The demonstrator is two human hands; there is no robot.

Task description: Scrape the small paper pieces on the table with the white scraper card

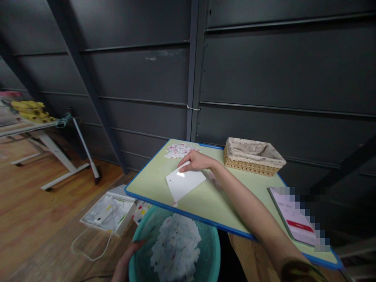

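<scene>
My right hand (194, 160) is closed on a flat, glossy white scraper (185, 182) with a small hole near one corner. Its lower tip is close to the table's front edge, where a small pale scrap (175, 204) lies. Below that edge is a teal plastic basket (216, 250), partly filled with white paper-like scraps (176, 246). At the basket's left rim, my left hand (131, 256) grips it, blurred and partly cut off by the frame. Behind my right hand, a pile of small white and pink pieces (180, 150) lies on the table.
The pale yellow table (149, 182) has a blue edge. A cloth-lined wicker basket (249, 166) stands at its back right, and a tablet (293, 219) lies at the right. An open white box (107, 215) with a cable is on the floor. A dark panelled wall (147, 78) rises behind.
</scene>
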